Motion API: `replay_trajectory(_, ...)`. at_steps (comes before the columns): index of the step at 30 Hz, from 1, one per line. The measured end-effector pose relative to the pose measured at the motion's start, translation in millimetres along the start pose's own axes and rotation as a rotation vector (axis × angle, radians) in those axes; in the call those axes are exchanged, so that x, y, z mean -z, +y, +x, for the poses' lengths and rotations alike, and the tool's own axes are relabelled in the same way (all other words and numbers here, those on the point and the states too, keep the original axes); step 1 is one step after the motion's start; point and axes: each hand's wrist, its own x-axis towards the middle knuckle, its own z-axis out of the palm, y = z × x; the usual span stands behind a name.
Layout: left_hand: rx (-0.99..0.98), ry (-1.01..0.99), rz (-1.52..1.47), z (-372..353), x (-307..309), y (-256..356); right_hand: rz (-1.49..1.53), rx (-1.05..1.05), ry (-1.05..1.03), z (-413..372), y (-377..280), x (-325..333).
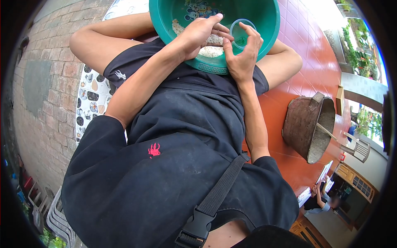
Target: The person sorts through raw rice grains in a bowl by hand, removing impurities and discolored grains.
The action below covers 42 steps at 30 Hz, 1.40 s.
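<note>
A green basin (pixel 271 25) rests across the lap and holds white grains (pixel 211 51). Over it, my left hand (pixel 202 35) is cupped palm up, with some grains lying along its fingers. Just to the right, my right hand (pixel 243 51) has its thumb and index finger spread apart, the thumb near the left fingertips. A clear round cup (pixel 241 22) sits in the basin behind the right fingers, which partly hide it. More grains lie along the basin's left side.
A large brown tub (pixel 304 124) with a stick in it stands on the red tiled floor (pixel 271 136) at the right. Beyond it are a chair (pixel 360 149) and another person (pixel 318 200). Brick paving (pixel 53 87) and stacked chairs (pixel 60 217) are at the left.
</note>
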Motion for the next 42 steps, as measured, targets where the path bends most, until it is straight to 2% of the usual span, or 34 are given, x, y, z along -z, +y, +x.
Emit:
replay_trajectory(4,0.006,-0.010,-0.025,-0.6,-0.6,1.7,0.058,0.031,-0.023,-1.1,1.6,-0.6)
replay_trajectory(7,0.000,0.062,0.010,-2.4,-4.6,1.8,0.063,-0.018,-0.008,-2.3,7.1,-4.6)
replay_trajectory(10,0.012,0.013,0.026,0.9,0.3,-1.0,0.000,-0.033,-0.031,0.7,1.5,-3.3)
replay_trajectory(12,0.025,-0.058,0.032,2.2,4.2,-1.7,-0.014,0.043,-0.086,2.0,-5.2,0.0)
replay_trajectory(18,0.007,-0.041,0.023,1.6,2.0,-3.7,-0.001,-0.067,-0.098,-0.5,3.2,-6.1)
replay_trajectory(21,0.013,-0.097,0.063,2.2,4.1,-4.0,-0.048,0.001,-0.142,0.4,-1.4,-2.9)
replay_trajectory(37,0.019,-0.110,0.072,1.6,5.4,-2.3,-0.024,0.067,-0.155,2.5,-9.3,3.3)
replay_trajectory(42,-0.050,-0.035,0.068,3.9,3.8,-5.3,-0.010,0.070,-0.081,-1.6,4.8,-2.2)
